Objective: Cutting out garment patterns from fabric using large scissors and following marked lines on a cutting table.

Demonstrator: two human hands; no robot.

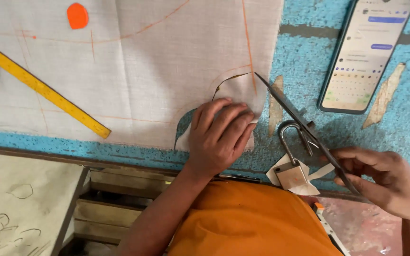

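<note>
hands either side of a chalked curve, scissors angled in from the lower right

right hand [389, 182] sits at the lower right of the view, closed around the handles of a pair of dark scissors [304, 128]. the blades look nearly shut and run as one long diagonal, handle end low and right, tip high and left, ending right at the edge of the pale cloth [143, 71] where an orange chalk line [248, 52] comes down. so the long axis of the scissors points up and left into the cloth, and the cloth lies up and to the left of this hand.

left hand [219, 137] lies flat, palm down, fingers together and bent a little, pressing on a rounded flap of the cloth near the bench's front edge. it grips nothing; it only pins the fabric. a short dark slit or curved cut shows just above its fingertips, following the chalked arc. this hand is the nearer of the two to the marked curve; the scissor tip is just beside it to the right, apart from the fingers.

between the two hands, on the blue, flaking bench [309, 61], rests a brass padlock [291, 168] with its shackle up, on scraps of paper, under the scissor blades. a phone [364, 57] with a lit screen lies well beyond, at the upper right. a yellow ruler [43, 89] slants across the cloth far to the left, and an orange piece of chalk [77, 15] sits near the top edge.
</note>
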